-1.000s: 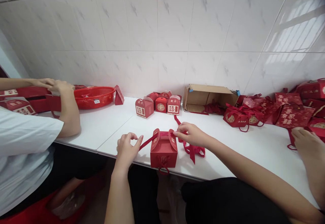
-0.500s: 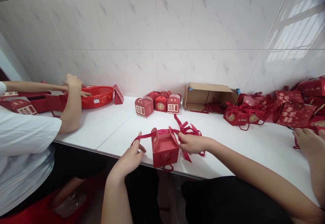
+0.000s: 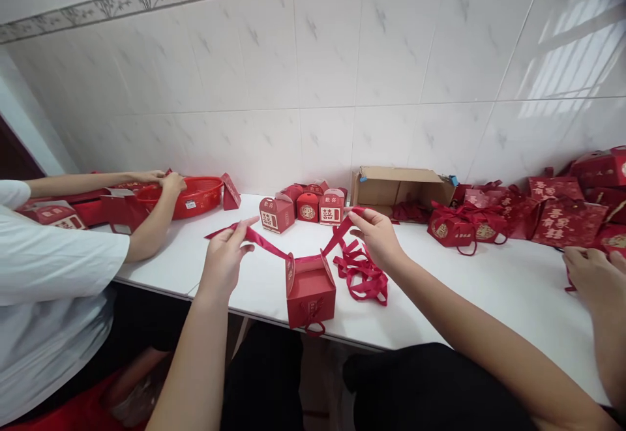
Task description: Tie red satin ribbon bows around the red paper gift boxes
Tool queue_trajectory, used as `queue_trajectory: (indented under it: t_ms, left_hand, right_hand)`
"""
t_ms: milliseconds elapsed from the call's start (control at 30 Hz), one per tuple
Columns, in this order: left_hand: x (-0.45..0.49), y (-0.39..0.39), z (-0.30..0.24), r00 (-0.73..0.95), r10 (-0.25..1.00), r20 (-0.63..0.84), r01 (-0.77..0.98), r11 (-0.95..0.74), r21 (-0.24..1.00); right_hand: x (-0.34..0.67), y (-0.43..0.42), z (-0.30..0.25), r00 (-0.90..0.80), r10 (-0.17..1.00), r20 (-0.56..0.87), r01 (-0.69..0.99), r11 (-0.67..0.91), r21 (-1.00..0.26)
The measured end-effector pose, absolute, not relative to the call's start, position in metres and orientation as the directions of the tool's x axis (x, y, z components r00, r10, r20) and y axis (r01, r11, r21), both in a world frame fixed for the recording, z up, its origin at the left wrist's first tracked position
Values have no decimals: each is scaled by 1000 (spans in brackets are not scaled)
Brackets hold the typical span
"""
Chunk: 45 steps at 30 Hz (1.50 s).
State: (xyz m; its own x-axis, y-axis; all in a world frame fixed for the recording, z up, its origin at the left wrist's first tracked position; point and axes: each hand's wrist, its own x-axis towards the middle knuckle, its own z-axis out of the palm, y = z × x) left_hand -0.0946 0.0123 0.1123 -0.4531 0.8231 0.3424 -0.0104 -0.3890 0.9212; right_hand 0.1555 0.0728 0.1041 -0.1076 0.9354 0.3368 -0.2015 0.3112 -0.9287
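Observation:
A red gift box [image 3: 312,294] stands at the front edge of the white table, with a cord loop hanging from its near side. A dark red ribbon [image 3: 268,244] runs through the two upright flaps on its top and stretches up to both sides. My left hand [image 3: 225,252] pinches the ribbon's left end, left of the box. My right hand [image 3: 374,232] pinches the other side of it, above and right of the box. Loose loops of ribbon [image 3: 366,279] lie on the table to the right of the box, below my right hand.
Small red boxes [image 3: 308,208] stand near the wall. An open cardboard carton [image 3: 403,175] lies right of them, beside ribboned red boxes [image 3: 452,229]. At the left, a co-worker's hands [image 3: 171,182] are at a red plastic basket [image 3: 205,197]. Another person's hand [image 3: 589,271] is at the right.
Both my hands have risen and moved apart, drawing the ribbon up and outward through the box's flaps. On the left, the co-worker's hands have shifted at the basket. The view has tilted slightly.

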Motion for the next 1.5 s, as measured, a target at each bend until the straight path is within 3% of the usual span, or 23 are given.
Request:
queue_trajectory:
  t_ms: [167, 333, 700, 1000, 1133, 1267, 1367, 1500]
  left_hand:
    - [-73, 21, 150, -383, 722, 576, 222, -533, 816]
    - [-58, 20, 174, -331, 720, 610, 256, -553, 793]
    - [-56, 16, 183, -165, 851, 498, -22, -508, 861]
    - [-57, 17, 181, -122, 840, 529, -55, -538, 841]
    - [-53, 11, 181, 55, 841, 539, 104, -541, 834]
    - [-49, 4, 181, 196, 860, 471, 408, -508, 759]
    - [-47, -2, 181, 217, 877, 428, 552, -472, 688]
    - [-43, -7, 179, 198, 895, 401, 618, -431, 657]
  right_hand:
    - [153, 75, 123, -114, 879, 462, -202, 435, -877]
    - [147, 73, 146, -136, 801, 582, -244, 543, -804]
    - [131, 71, 166, -252, 764, 594, -224, 551, -804]
    - [126, 70, 169, -312, 741, 595, -308, 513, -801]
    - [119, 68, 169, -383, 780, 495, -243, 433, -868]
    - [118, 60, 166, -518, 705, 484, -237, 426, -873]
    - [121, 54, 159, -626, 631, 459, -220, 422, -880]
    - [123, 51, 150, -589, 603, 538, -226, 516, -826]
